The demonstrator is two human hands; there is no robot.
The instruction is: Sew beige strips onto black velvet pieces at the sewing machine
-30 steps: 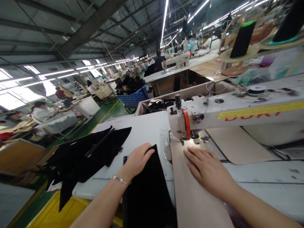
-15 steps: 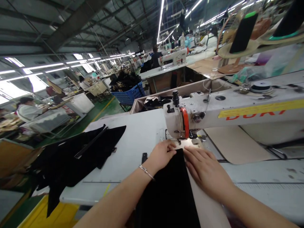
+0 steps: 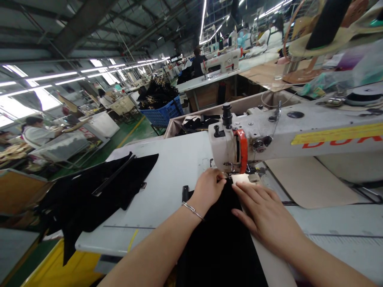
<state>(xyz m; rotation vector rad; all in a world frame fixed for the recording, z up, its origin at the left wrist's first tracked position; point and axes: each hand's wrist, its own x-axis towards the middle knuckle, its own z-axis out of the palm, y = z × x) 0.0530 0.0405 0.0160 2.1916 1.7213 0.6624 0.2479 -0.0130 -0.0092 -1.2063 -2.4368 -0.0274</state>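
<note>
A long black fabric piece (image 3: 223, 243) lies in front of the sewing machine (image 3: 260, 147), its far end close to the presser foot. My left hand (image 3: 209, 186), with a bracelet at the wrist, pinches the fabric's far end just left of the needle area. The fingertips hide the exact grip. My right hand (image 3: 265, 209) rests flat, fingers stretched, along the fabric's right edge and on a pale strip (image 3: 272, 259) beside it. A small black clip-like part (image 3: 185, 194) stands left of my left wrist.
More black fabric pieces (image 3: 98, 195) hang over the left table edge. A yellow bin (image 3: 68, 263) stands below. Behind the machine are a blue crate (image 3: 163, 111) heaped with dark pieces and thread cones (image 3: 327, 26). Other people work at distant tables.
The black fabric's far end has moved forward to the presser foot. My left hand has moved with it, its fingers curled tighter. My right thumb has spread out over the fabric.
</note>
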